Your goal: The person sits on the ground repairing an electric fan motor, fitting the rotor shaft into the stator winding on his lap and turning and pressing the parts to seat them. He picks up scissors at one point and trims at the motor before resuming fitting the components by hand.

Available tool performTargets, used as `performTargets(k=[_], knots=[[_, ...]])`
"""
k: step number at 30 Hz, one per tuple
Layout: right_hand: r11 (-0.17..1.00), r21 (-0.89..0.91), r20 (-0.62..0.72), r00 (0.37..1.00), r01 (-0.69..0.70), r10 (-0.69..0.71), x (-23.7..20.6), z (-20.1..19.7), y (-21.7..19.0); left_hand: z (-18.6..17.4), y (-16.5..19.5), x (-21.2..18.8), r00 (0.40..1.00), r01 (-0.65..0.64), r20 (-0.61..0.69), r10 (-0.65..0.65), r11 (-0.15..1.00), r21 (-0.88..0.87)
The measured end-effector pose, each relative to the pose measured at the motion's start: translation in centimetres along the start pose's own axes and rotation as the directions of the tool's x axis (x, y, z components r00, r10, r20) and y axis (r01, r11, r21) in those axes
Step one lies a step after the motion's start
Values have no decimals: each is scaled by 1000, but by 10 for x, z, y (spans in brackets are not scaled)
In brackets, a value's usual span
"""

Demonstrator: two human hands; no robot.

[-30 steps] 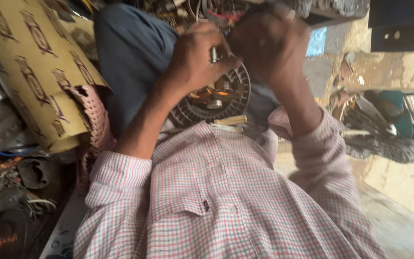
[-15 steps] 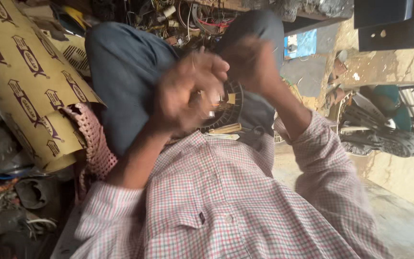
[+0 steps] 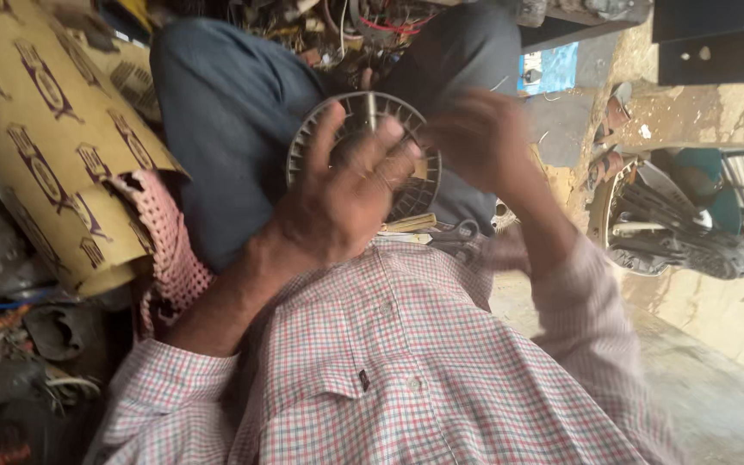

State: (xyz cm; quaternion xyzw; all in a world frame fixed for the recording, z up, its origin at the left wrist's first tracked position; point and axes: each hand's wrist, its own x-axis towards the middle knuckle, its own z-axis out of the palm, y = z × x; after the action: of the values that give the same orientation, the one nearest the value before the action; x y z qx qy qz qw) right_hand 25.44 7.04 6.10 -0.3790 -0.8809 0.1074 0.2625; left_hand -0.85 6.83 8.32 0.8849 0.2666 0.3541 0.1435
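Seen from the head camera, a round, ribbed metal fan motor housing (image 3: pixel 363 138) is held upright on the lap, between knees in dark blue trousers (image 3: pixel 234 120). The left hand (image 3: pixel 346 202) is spread over its face, fingers splayed and touching the ribs. The right hand (image 3: pixel 475 138) is blurred at the rim; its grasp cannot be told. Patterned brown cardboard (image 3: pixel 36 129) lies alongside, scissors (image 3: pixel 458 234) below the housing.

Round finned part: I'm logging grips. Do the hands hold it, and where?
The left hand lies spread across the round finned part, over its face. The blurred right hand is beside its rim; grip unclear.
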Motion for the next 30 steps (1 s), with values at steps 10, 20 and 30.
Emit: performTargets(k=[10,20,30], knots=[[927,-347,323,909,-144,263,19,5,-45,2,-72,55,787,455,589,-185,818,-351],[947,103,-9,952,-303,305,-6,18,19,13,-6,-17,998,-25,-57,22,998,-56],[998,-57,379,924,-27,46,12,-16,-67,-11,-61,56,850,514,417,-322,680,-523]])
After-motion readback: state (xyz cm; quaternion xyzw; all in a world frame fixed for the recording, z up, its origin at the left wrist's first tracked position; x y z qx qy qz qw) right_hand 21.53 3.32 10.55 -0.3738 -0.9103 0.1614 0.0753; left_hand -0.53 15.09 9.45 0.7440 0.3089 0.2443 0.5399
